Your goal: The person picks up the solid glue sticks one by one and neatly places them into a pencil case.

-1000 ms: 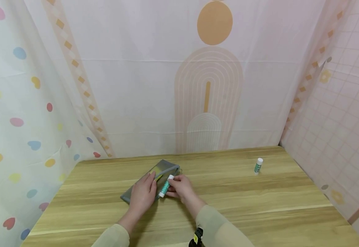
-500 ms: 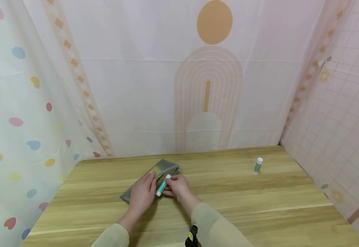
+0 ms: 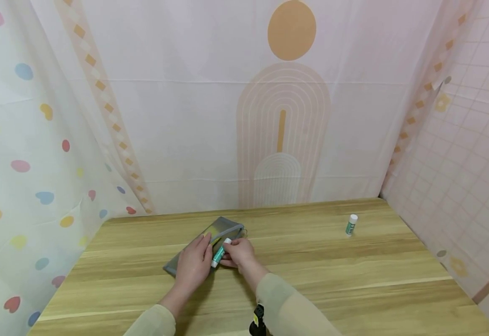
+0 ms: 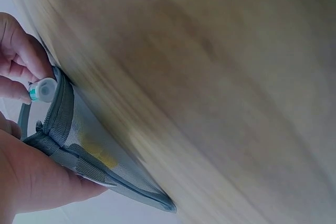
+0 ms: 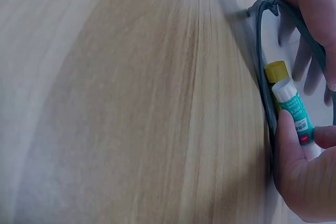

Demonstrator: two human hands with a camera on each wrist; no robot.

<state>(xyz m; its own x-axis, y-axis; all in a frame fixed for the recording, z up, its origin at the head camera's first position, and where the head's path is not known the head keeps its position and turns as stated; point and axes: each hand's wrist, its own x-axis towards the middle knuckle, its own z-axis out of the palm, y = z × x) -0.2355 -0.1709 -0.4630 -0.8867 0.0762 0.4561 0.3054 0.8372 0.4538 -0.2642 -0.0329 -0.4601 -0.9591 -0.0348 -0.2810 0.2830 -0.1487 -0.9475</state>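
My left hand [image 3: 194,262] grips a grey mesh zipper pouch [image 3: 224,223], holding its mouth apart. My right hand [image 3: 242,255] pinches a glue stick [image 3: 219,254] with a white cap and a teal label. In the right wrist view the glue stick [image 5: 295,109] lies tilted at the pouch's gaping mouth, between thumb and fingers. Beside it inside the pouch is a yellow-capped item [image 5: 275,71]; its lower part is hidden. Through the mesh in the left wrist view shows a yellow patch [image 4: 97,151].
A second glue stick [image 3: 351,225], white-capped with a green label, stands upright at the back right of the wooden table [image 3: 311,261]. Patterned curtains [image 3: 194,140] hang behind the table and along both sides. A black device [image 3: 258,321] sits by the right sleeve.
My right hand has shifted a little to the left with the glue stick, bringing it closer to my left hand at the pouch. The left hand and pouch have barely moved.
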